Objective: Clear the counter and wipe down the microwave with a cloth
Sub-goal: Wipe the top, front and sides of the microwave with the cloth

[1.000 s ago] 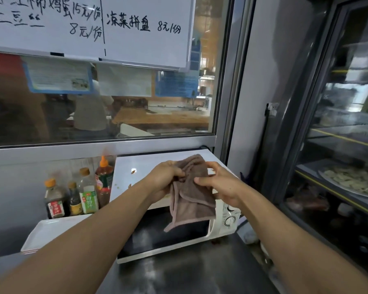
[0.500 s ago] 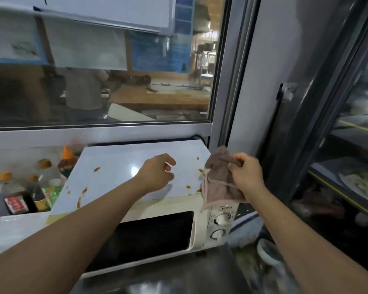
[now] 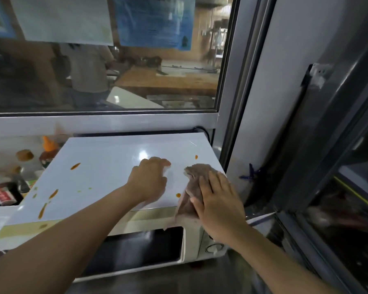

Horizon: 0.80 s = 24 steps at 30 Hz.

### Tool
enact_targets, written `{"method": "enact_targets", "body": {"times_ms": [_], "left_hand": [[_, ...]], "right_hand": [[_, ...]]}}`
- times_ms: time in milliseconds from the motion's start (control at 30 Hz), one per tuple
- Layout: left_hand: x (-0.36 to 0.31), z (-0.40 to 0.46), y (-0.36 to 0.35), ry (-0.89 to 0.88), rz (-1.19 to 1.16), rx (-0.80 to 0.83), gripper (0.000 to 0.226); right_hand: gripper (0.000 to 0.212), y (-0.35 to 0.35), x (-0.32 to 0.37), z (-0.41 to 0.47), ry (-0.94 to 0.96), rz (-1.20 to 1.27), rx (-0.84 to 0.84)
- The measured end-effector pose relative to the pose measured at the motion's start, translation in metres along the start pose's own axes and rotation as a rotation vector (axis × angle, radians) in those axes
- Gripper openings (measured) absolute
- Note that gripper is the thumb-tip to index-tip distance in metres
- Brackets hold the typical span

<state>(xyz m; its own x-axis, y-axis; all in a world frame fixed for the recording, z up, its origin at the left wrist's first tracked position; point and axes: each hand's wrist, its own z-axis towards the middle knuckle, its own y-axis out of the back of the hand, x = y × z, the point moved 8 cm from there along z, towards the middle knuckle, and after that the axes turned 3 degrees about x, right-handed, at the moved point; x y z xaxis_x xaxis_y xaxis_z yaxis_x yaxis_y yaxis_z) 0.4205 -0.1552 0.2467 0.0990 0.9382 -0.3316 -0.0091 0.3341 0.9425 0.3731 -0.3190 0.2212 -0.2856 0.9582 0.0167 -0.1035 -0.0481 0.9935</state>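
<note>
A person's two bare arms reach forward over a white microwave (image 3: 106, 179) that sits on a steel counter (image 3: 210, 279). The microwave's flat white top is glossy and reflects a light; orange sauce spots (image 3: 43, 210) are scattered across it, most toward its left side, with one near the back right corner and one just beside the cloth. Its dark glass door and a round dial face the viewer.

The right hand (image 3: 218, 201) lies flat with fingers straight, pressing a brownish cloth (image 3: 192, 187) onto the front right corner of the microwave top; part of the cloth hangs over the front edge. The left hand (image 3: 150, 180) rests on the middle of the top with fingers loosely curled, holding nothing.

To the left of the microwave stand blurred sauce bottles (image 3: 5, 187) with orange and brown caps. Behind it, a large window (image 3: 106, 81) in a metal frame looks into a kitchen, with papers taped to the glass. On the right is a grey wall and a dark glass-fronted cabinet (image 3: 348, 187).
</note>
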Motion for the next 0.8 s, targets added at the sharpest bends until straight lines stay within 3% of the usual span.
{"method": "enact_targets", "body": {"times_ms": [167, 367, 667, 800], "left_hand": [[0.002, 0.025, -0.003, -0.091, 0.090, -0.050, 0.036], [0.011, 0.042, -0.005, -0.133, 0.093, 0.012, 0.036], [0.014, 0.037, -0.004, -0.185, 0.094, 0.083, 0.040], [0.017, 0.047, -0.001, -0.171, 0.065, 0.081, 0.043]], "right_hand": [[0.061, -0.004, -0.014, 0.062, -0.050, 0.066, 0.025], [0.054, -0.009, -0.015, 0.119, -0.047, 0.062, 0.092], [0.055, 0.008, -0.005, 0.009, -0.041, 0.038, 0.040], [0.053, 0.016, -0.002, 0.019, -0.136, 0.105, -0.027]]}}
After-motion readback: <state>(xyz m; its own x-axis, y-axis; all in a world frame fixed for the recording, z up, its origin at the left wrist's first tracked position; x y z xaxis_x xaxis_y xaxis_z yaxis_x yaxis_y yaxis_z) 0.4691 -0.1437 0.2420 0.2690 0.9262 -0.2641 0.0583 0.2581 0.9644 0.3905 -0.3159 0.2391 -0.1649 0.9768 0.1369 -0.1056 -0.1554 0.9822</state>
